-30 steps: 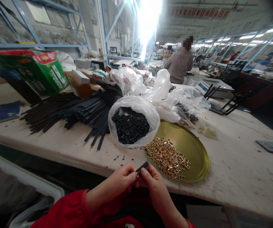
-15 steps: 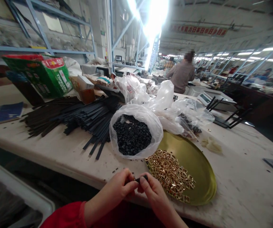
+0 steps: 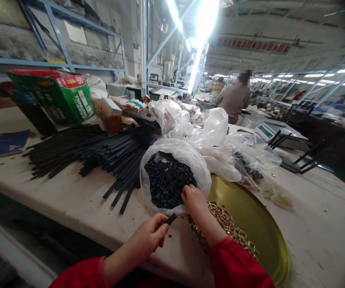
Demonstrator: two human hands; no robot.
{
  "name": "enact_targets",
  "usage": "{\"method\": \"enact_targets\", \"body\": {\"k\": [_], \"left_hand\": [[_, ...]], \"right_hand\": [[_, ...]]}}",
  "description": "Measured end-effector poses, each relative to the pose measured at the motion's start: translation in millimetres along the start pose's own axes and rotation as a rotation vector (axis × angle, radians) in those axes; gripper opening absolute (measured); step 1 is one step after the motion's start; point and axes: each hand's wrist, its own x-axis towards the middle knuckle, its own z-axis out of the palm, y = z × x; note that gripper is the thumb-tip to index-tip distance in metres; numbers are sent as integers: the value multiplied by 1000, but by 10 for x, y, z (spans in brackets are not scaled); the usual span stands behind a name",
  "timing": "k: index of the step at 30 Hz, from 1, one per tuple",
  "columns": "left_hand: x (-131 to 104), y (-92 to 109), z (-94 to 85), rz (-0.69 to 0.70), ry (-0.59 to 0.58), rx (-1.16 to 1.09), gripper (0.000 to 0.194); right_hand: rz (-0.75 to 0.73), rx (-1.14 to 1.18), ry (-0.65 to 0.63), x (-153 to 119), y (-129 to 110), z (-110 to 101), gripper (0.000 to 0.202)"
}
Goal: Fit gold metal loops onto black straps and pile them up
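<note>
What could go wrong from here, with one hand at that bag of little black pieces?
The right hand is at the near edge of the soft plastic bag; a tug might fold it and spill black pieces.

The right sleeve crosses in front of the gold tray, so it could brush gold-coloured metal pieces away.

The left hand pinches a black strip, which might slip.
</note>
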Motion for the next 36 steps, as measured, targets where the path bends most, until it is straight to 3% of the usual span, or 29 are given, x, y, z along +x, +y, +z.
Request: {"method": "enact_targets", "body": {"k": [3,6,8,11,14,17,21,26,36], "left_hand": [[-7,48,-12,-9,44,-34,26],[-36,182,0,9,95,-44,28],[-64,275,26,31,107,-39,28],[-118,372,87,98,116,16,28],[-181,422,139,201,135,189,24],[-235,445,162,304,173,382,21],[-286,471,169,332,178,432,22],[-333,501,204,255,79,443,24],[-376,480,166,217,-99,495,24]], "right_hand": [[4,151,13,-100,17,-91,11],[24,331,4,-329,-41,-207,25],[109,611,-41,-531,-109,-256,32],[374,1243,-111,-807,-219,-284,30],[480,1493,-136,-978,-294,-290,32],[480,1511,-177,-1070,-306,-289,31],[444,1501,-237,-1161,-238,-258,37],[297,1293,-155,-1245,-144,-185,29],[41,864,-79,-1404,-98,-135,33]]}}
